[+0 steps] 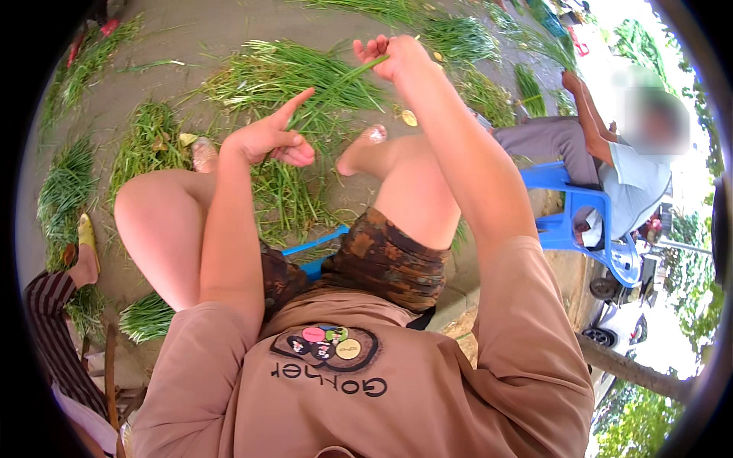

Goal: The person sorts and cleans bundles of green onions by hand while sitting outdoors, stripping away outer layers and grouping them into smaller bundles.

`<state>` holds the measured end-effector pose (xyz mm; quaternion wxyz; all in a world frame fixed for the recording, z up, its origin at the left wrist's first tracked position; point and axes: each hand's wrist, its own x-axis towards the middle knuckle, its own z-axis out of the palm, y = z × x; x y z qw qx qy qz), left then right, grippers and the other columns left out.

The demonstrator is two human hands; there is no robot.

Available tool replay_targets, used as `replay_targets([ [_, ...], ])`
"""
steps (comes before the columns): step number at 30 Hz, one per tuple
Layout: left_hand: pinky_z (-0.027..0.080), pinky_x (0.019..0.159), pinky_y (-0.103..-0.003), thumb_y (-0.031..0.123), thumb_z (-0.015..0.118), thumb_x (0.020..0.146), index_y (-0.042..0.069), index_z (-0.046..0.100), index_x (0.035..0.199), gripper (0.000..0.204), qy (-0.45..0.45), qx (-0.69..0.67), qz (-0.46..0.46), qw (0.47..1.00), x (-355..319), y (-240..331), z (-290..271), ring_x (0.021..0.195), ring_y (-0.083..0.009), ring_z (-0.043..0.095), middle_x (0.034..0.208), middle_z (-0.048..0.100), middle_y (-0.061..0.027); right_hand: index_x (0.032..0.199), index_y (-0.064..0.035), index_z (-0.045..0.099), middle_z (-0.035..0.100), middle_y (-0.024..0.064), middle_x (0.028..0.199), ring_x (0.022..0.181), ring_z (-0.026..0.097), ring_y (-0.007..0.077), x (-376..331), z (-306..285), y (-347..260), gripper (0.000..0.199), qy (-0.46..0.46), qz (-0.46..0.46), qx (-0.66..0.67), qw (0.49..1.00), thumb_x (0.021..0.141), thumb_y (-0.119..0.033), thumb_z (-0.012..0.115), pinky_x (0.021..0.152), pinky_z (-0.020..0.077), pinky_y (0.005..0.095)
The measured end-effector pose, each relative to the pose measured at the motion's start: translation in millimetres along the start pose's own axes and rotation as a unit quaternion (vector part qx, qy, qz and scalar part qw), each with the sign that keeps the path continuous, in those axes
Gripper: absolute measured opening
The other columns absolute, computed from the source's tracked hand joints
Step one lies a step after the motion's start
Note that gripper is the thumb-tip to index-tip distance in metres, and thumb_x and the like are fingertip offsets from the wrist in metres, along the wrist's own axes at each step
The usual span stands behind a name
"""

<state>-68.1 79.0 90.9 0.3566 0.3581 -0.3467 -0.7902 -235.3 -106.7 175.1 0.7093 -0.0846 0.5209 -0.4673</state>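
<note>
My right hand (398, 58) is raised at the upper middle, closed on a thin green stalk (355, 75). The stalk slants down to the left, towards my left hand (273, 143). That hand is lower, over my lap side of the greens; its index finger is stretched out, the other fingers are loosely bent, and I see nothing in them. Beyond both hands lies a large heap of long, chive-like greens (263, 76). Looser, tangled greens (286, 195) lie on the ground between my feet, below my left hand.
More bundles of greens lie left (65, 183) and far right (462, 38). I sit on a low blue stool (314, 267). At right, another person sits on a blue plastic chair (569, 214), holding greens. Someone in striped trousers (57, 328) is at left. Parked vehicles (615, 324) stand beyond.
</note>
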Motion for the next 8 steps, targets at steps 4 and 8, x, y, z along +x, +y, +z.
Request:
replay_targets([
  [4,0.058,0.08,-0.041,-0.003,0.05,0.092,0.032,0.002,0.151,0.084,-0.043,-0.029,-0.036,0.998,14.4,-20.2,-6.3,0.085,-0.0242,0.069,0.092,0.067,-0.0157,0.084,0.0026,0.042,0.046,0.0118,0.069,0.051,0.045,0.0206,4.2,-0.9,-66.9,0.021,-0.003,-0.001,0.039,0.999,0.097,-0.006,0.028,0.061,0.0573,0.0483],
  [8,0.058,0.08,-0.04,-0.003,0.052,0.091,0.032,0.002,0.151,0.085,-0.087,-0.07,-0.101,0.989,24.0,-49.5,-15.2,0.086,-0.0259,0.069,0.093,0.067,-0.0167,0.085,0.0036,0.043,0.05,0.0116,0.065,0.061,0.055,0.0255,2.4,-13.0,-131.0,0.023,-0.007,-0.028,0.099,0.995,0.1,-0.01,0.032,0.066,0.0562,0.0525],
])
